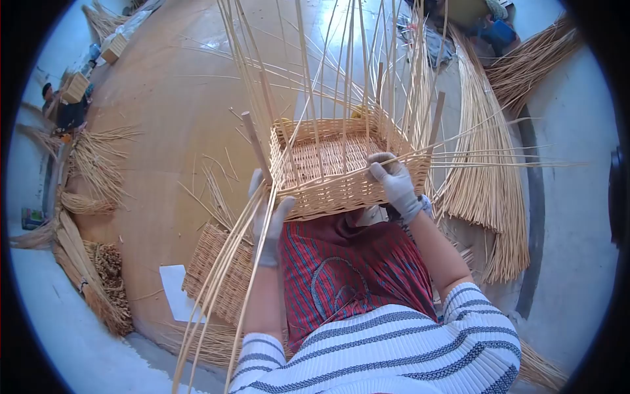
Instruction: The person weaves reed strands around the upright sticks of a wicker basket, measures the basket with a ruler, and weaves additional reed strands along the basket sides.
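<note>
A rectangular wicker basket (348, 194), partly woven, rests at my lap over a red plaid cloth (354, 276). Long upright canes rise from its rim, and wooden posts (256, 146) stand at its corners. My left hand (268, 226), in a pale glove, grips the near left corner, with long loose canes (220, 282) running down past it. My right hand (396, 187), also gloved, is closed at the near rim toward the right, fingers over the top edge on the weave. Several canes stick out to the right beyond it.
A woven panel (220, 272) and white paper (180, 293) lie on the floor at the left. Cane bundles (485, 177) spread along the right, others (98, 164) along the left wall. Another person (69, 108) sits far left, near a basket.
</note>
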Action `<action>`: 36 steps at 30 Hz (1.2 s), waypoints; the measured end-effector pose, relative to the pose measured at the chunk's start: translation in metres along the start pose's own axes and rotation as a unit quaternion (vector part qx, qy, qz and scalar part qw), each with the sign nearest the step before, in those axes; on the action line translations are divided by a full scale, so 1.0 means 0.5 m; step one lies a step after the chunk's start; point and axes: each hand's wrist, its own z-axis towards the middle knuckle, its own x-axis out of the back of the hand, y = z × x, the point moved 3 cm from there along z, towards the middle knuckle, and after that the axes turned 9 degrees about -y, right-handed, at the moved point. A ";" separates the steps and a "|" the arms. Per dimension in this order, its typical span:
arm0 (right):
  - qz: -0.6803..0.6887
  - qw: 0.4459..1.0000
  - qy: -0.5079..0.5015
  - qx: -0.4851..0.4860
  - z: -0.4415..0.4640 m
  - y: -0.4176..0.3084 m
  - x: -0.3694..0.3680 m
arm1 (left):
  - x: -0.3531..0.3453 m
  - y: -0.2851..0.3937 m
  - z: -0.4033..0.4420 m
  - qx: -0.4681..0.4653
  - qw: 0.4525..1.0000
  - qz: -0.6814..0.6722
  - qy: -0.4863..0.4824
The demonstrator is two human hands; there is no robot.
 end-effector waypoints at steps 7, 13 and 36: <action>-0.139 0.953 -0.002 0.270 0.134 -0.143 -0.216 | 0.028 -0.133 0.049 0.032 0.999 0.026 -0.034; -0.238 0.943 -0.069 0.223 0.201 -0.177 -0.300 | 0.026 -0.177 0.042 -0.054 0.993 0.045 0.097; -0.460 0.806 0.075 0.365 0.163 -0.176 -0.194 | -0.119 -0.143 0.091 0.232 0.961 0.110 -0.104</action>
